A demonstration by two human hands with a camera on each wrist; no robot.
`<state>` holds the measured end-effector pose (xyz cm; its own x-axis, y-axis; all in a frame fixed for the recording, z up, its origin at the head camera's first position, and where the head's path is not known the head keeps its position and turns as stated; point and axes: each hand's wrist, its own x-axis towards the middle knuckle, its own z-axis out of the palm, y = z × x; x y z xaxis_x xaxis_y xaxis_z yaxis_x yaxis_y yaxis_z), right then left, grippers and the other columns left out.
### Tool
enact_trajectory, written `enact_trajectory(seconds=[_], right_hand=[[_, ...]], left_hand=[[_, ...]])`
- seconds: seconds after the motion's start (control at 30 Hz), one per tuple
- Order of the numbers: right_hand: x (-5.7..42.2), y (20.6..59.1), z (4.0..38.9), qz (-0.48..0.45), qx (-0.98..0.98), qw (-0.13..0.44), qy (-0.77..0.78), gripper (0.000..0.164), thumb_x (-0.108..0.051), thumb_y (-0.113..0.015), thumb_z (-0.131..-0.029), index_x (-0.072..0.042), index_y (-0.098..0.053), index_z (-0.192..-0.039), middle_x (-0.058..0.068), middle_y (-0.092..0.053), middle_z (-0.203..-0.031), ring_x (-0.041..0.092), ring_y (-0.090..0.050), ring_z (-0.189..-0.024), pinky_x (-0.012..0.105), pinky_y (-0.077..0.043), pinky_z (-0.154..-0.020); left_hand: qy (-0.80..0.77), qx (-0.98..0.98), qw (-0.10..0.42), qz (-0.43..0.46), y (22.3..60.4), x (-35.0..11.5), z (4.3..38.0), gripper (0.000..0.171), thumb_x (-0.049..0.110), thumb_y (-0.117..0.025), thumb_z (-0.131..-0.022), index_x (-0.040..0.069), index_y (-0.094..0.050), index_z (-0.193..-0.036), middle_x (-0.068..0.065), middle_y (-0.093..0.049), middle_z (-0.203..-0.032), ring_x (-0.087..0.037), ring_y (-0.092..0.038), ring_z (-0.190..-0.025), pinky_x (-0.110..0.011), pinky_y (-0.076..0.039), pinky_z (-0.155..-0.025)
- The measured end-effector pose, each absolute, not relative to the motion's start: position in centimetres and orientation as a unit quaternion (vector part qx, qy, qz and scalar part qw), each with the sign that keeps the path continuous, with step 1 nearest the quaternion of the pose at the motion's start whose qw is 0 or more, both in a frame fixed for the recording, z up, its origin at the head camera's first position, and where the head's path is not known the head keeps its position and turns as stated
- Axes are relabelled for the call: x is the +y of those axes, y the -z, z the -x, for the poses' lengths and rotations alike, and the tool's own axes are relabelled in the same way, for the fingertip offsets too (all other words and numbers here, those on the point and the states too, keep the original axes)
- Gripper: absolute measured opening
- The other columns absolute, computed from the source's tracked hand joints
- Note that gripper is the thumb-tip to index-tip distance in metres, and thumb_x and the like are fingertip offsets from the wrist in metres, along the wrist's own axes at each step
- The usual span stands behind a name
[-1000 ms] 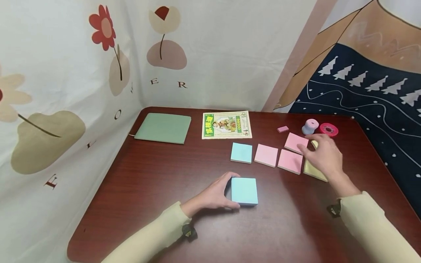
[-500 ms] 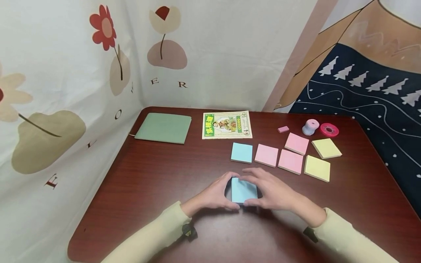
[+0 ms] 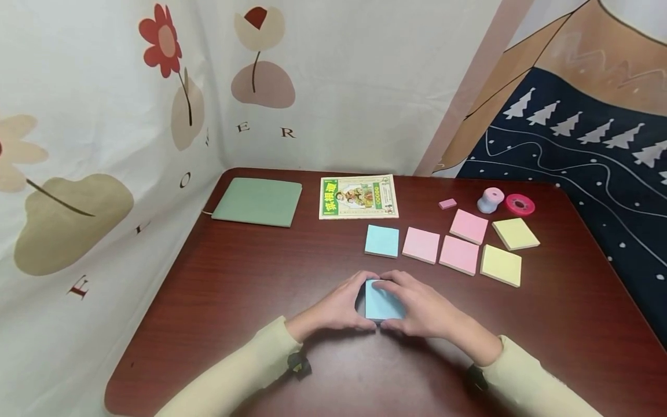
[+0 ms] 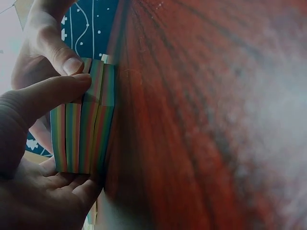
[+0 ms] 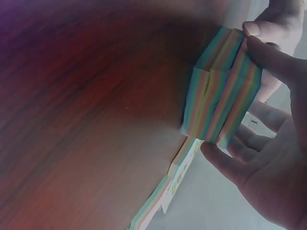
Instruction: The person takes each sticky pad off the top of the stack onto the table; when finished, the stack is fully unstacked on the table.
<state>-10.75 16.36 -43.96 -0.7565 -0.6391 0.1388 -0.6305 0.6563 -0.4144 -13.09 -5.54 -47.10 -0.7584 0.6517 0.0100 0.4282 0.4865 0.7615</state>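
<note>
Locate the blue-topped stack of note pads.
In the head view, the stack stands just right of the picture's middle, on the table between the left hand and right hand.

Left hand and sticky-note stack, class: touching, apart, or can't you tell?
Touching: in the left wrist view, the left hand has its thumb and fingers against the sticky-note stack, with no gap where they meet.

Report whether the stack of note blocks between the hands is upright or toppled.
Upright: the stack shows its blue top face-up in the head view; both wrist views show its blocks piled together.
</note>
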Motion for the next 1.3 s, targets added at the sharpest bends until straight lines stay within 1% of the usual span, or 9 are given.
enact_trajectory(seconds=[0.2,0.33,0.5,0.67,0.83,0.9,1.0,1.17,1.3], right_hand=[[16.9,43.7,10.5,0.343,0.918,-0.008,0.201,0.071,-0.038,-0.087,-0.07,-0.012,-0.061,-0.131,0.005,-0.056,-0.128,0.017,-0.053,-0.108,0.036,-0.052,-0.081],[18.3,43.3,10.1,0.32,0.926,-0.007,0.201,0.069,-0.039,-0.087,-0.07,-0.014,-0.062,-0.13,0.002,-0.056,-0.127,0.015,-0.053,-0.107,0.036,-0.051,-0.081],[21.7,42.7,9.0,0.276,0.936,-0.019,0.219,0.068,-0.035,-0.088,-0.069,-0.015,-0.062,-0.129,0.001,-0.056,-0.128,0.016,-0.054,-0.107,0.038,-0.051,-0.081],[26.5,42.9,7.6,0.213,0.952,-0.041,0.217,0.068,-0.031,-0.09,-0.068,-0.013,-0.063,-0.127,0.009,-0.056,-0.127,0.024,-0.054,-0.105,0.041,-0.049,-0.075],[30.8,43.1,6.6,0.141,0.97,-0.006,0.197,0.069,-0.031,-0.09,-0.068,-0.009,-0.062,-0.127,0.019,-0.053,-0.128,0.035,-0.05,-0.107,0.051,-0.048,-0.077],[32.1,43.2,6.3,0.122,0.975,0.011,0.188,0.07,-0.032,-0.09,-0.068,-0.007,-0.061,-0.127,0.021,-0.053,-0.126,0.036,-0.049,-0.105,0.053,-0.048,-0.078],[33.4,43.6,6.0,0.112,0.977,0.021,0.181,0.07,-0.032,-0.09,-0.067,-0.006,-0.062,-0.125,0.021,-0.054,-0.123,0.036,-0.049,-0.103,0.053,-0.048,-0.077],[34.4,44.2,5.8,0.112,0.977,0.032,0.178,0.069,-0.031,-0.09,-0.067,-0.006,-0.062,-0.125,0.021,-0.054,-0.122,0.034,-0.049,-0.1,0.048,-0.048,-0.072],[34.8,44.4,5.6,0.107,0.979,0.045,0.17,0.071,-0.03,-0.09,-0.066,-0.006,-0.06,-0.126,0.023,-0.053,-0.123,0.037,-0.048,-0.102,0.05,-0.049,-0.072]], left_hand=[[-0.391,0.851,0.141,-0.322,47.0,-5.5,13.2,0.09,0.023,-0.092,-0.065,0.012,-0.041,-0.138,0.0,-0.05,-0.134,-0.014,-0.049,-0.116,-0.032,-0.041,-0.099],[-0.394,0.849,0.141,-0.322,46.9,-5.5,13.2,0.09,0.021,-0.092,-0.065,0.012,-0.042,-0.139,0.001,-0.05,-0.132,-0.013,-0.05,-0.114,-0.033,-0.041,-0.1],[-0.391,0.85,0.142,-0.323,47.0,-5.4,13.1,0.089,0.019,-0.091,-0.065,0.012,-0.044,-0.139,0.002,-0.051,-0.13,-0.012,-0.049,-0.114,-0.034,-0.041,-0.101],[-0.385,0.852,0.142,-0.324,47.0,-5.3,13.1,0.088,0.019,-0.091,-0.065,0.012,-0.044,-0.14,0.002,-0.051,-0.128,-0.012,-0.049,-0.113,-0.034,-0.041,-0.1],[-0.387,0.852,0.143,-0.324,47.1,-5.3,13.1,0.087,0.019,-0.09,-0.066,0.012,-0.044,-0.139,0.002,-0.051,-0.128,-0.012,-0.049,-0.112,-0.034,-0.041,-0.1],[-0.386,0.852,0.143,-0.324,47.1,-5.4,13.1,0.087,0.02,-0.09,-0.066,0.011,-0.044,-0.14,0.002,-0.051,-0.128,-0.012,-0.049,-0.112,-0.033,-0.041,-0.1],[-0.387,0.852,0.143,-0.323,47.2,-5.4,13.1,0.087,0.02,-0.09,-0.067,0.012,-0.044,-0.14,0.003,-0.051,-0.127,-0.011,-0.049,-0.112,-0.033,-0.041,-0.1],[-0.387,0.852,0.143,-0.323,47.2,-5.5,13.0,0.086,0.02,-0.09,-0.066,0.012,-0.044,-0.139,0.003,-0.051,-0.126,-0.012,-0.049,-0.11,-0.033,-0.042,-0.098],[-0.384,0.852,0.144,-0.324,47.2,-5.5,13.0,0.086,0.021,-0.09,-0.067,0.013,-0.045,-0.139,0.004,-0.051,-0.125,-0.011,-0.049,-0.109,-0.032,-0.042,-0.097]])
